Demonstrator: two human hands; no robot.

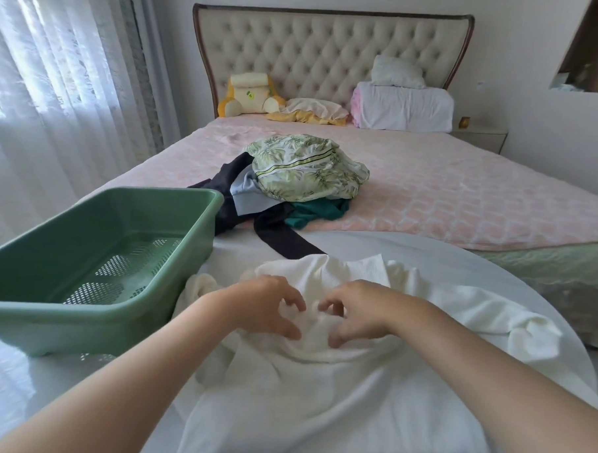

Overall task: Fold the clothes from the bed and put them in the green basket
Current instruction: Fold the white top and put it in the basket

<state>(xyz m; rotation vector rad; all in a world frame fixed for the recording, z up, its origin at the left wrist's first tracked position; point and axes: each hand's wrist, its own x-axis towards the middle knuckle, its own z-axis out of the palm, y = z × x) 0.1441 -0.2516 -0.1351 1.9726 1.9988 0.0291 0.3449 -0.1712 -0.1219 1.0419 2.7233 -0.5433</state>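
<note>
Evidently early: green plastic basket (80, 326) at left edge of table (426, 262) is w/o clothes; left hand (266, 305) & right hand (357, 311) pinch white knit top (317, 398); mixed clothes pile (303, 171) waits on bed (463, 199).

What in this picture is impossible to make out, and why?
Head view:
White garment: lower hem cut off by the bottom edge.
Clothes pile: pieces beneath the leaf-print garment are hidden.
Green basket: near floor hidden by its front wall.
Left hand, right hand: whether they pinch cloth is unclear.
</note>
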